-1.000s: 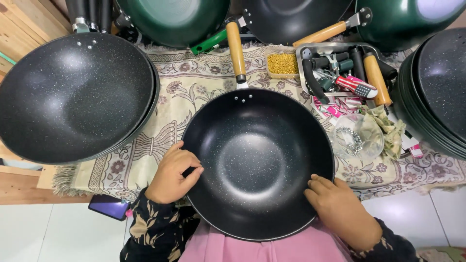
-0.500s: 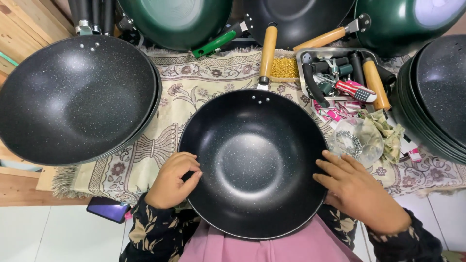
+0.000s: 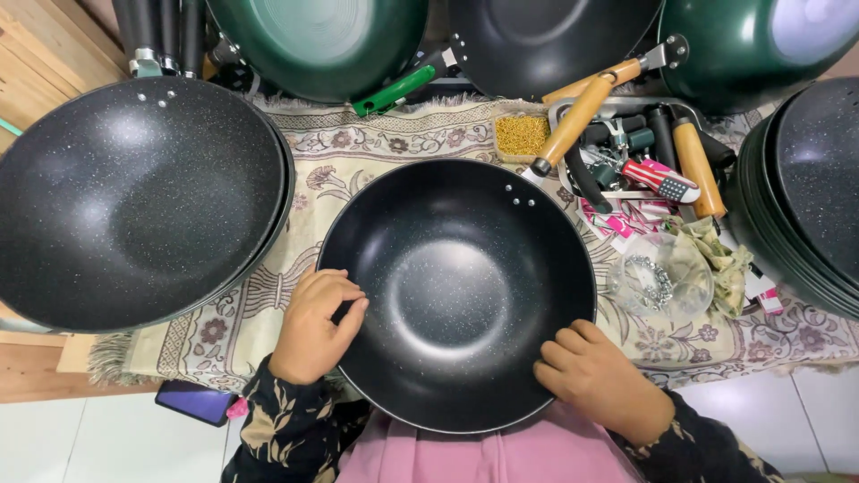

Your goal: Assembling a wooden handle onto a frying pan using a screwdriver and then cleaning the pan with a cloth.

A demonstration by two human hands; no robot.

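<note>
Turning clockwise, the black wok swings its wooden handle rightward; our left hand and right hand clasp its rim, rotating it.

Crowded work surface — little open room around the black wok

To the left a stack of large speckled woks lies just beside it, leaving only a narrow strip of patterned cloth between. To the right, a glass bowl, a crumpled rag and a tray of wooden handles and tools block the way — the stacked pans close off that edge.
</note>
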